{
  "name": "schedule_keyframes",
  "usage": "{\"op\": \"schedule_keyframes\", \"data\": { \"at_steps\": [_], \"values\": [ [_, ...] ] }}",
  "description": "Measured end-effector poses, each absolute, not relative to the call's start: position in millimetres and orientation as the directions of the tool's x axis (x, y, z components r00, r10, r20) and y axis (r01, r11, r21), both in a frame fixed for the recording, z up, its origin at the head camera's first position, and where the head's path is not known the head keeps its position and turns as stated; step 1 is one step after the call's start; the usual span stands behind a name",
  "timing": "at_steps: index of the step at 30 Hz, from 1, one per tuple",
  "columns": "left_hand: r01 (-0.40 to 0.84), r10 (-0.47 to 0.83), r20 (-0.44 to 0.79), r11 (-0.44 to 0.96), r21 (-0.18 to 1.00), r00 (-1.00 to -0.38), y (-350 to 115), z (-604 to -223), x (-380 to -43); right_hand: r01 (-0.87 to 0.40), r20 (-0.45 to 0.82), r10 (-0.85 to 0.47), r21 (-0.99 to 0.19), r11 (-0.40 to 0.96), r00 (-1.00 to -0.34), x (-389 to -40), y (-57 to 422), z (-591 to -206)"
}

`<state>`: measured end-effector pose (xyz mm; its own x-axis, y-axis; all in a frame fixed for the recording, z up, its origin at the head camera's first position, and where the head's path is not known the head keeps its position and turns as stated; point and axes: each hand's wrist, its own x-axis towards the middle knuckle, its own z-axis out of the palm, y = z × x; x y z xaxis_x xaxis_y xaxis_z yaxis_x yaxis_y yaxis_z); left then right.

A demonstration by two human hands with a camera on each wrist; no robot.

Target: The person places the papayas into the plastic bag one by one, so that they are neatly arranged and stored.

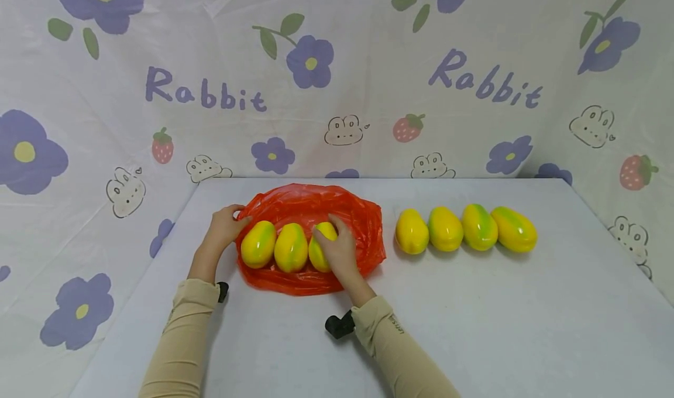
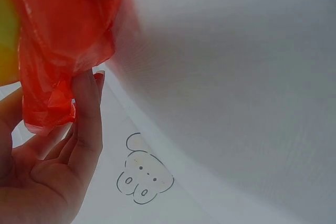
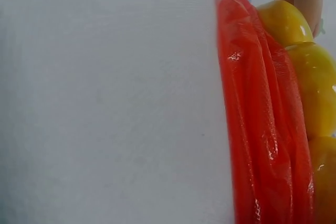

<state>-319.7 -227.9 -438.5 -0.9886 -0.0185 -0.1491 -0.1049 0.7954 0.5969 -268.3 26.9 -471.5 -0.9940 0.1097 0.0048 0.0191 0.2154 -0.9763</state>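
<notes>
A red plastic bag (image 1: 371, 234) lies spread on the table with its mouth facing up. My left hand (image 1: 226, 227) holds its left edge; in the left wrist view the crumpled film (image 2: 50, 98) passes between thumb and fingers. Three glossy yellow-green mangoes sit in a row inside the bag: a left one (image 1: 258, 246), a middle one (image 1: 291, 249) and a right one (image 1: 319, 254). Around the right one curl the thumb and fingers of my right hand (image 1: 341, 249), covering part of it. The right wrist view shows mangoes (image 3: 312, 90) behind the bag's side, without my right hand.
Several more mangoes (image 1: 446, 229) stand in a row on the white table (image 1: 500, 322), right of the bag. Behind the table hangs a patterned cloth (image 1: 368, 93) with flowers and rabbits. A black wrist camera (image 1: 339, 325) sits at my right cuff.
</notes>
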Motion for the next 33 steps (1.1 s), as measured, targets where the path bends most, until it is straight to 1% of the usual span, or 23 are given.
{"op": "schedule_keyframes", "data": {
  "at_steps": [5, 11, 16, 23, 33],
  "values": [
    [-0.115, -0.02, -0.164, 0.791, 0.6, -0.986, -227.6, -437.8, -319.5, 0.032, -0.003, 0.123, -0.973, 0.229, -0.992, -268.7, 26.3, -472.7],
    [-0.107, -0.015, -0.157, 0.796, 0.596, -0.987, -227.5, -437.0, -320.9, 0.085, -0.056, 0.129, -0.968, 0.234, -0.99, -269.0, 26.9, -468.0],
    [-0.112, -0.019, -0.161, 0.795, 0.596, -0.987, -227.0, -437.1, -320.8, 0.098, -0.07, 0.125, -0.967, 0.236, -0.99, -268.8, 27.6, -465.3],
    [-0.112, -0.019, -0.16, 0.798, 0.592, -0.987, -227.1, -437.1, -321.1, 0.075, -0.052, 0.115, -0.976, 0.205, -0.992, -269.0, 30.0, -460.3],
    [-0.096, -0.013, -0.146, 0.808, 0.582, -0.989, -228.3, -437.7, -321.5, 0.039, -0.016, 0.106, -0.977, 0.211, -0.994, -268.3, 34.6, -456.2]
  ]
}}
